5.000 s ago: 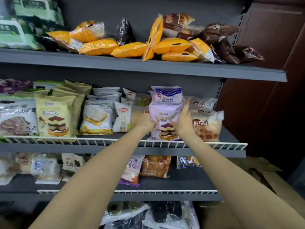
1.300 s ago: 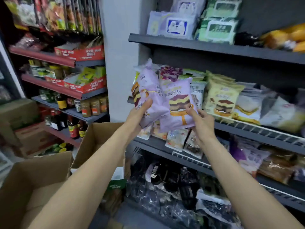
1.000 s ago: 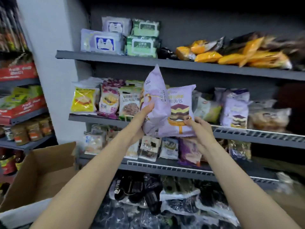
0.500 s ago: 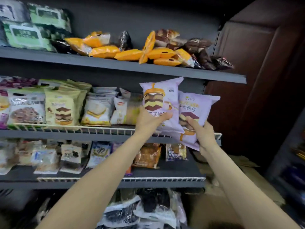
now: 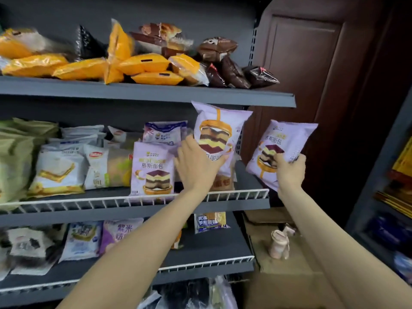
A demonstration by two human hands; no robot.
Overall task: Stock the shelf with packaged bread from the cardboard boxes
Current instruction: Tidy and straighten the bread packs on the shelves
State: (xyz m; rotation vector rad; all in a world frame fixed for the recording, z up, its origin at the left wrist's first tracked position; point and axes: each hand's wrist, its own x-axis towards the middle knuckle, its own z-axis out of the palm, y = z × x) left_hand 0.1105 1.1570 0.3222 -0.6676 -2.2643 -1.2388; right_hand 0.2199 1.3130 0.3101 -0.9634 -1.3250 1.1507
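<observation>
My left hand (image 5: 197, 165) grips a purple bread bag (image 5: 219, 134) by its lower edge, holding it upright over the right end of the middle shelf (image 5: 249, 202), just behind the wire rail (image 5: 236, 194). My right hand (image 5: 288, 172) pinches a second purple bag (image 5: 283, 150) at its lower corner, tilted, out past the shelf's right end. A matching bag (image 5: 152, 170) stands on the shelf just left of my left hand.

Light is dim and even, with no hard shadows; the far right side sinks into near darkness. The orange bread packs (image 5: 145, 63) at upper left smear with motion blur, as do the packets at the lower left edge. Wide-angle distortion bows the grey shelf edge (image 5: 156, 91). Glare is slight.
</observation>
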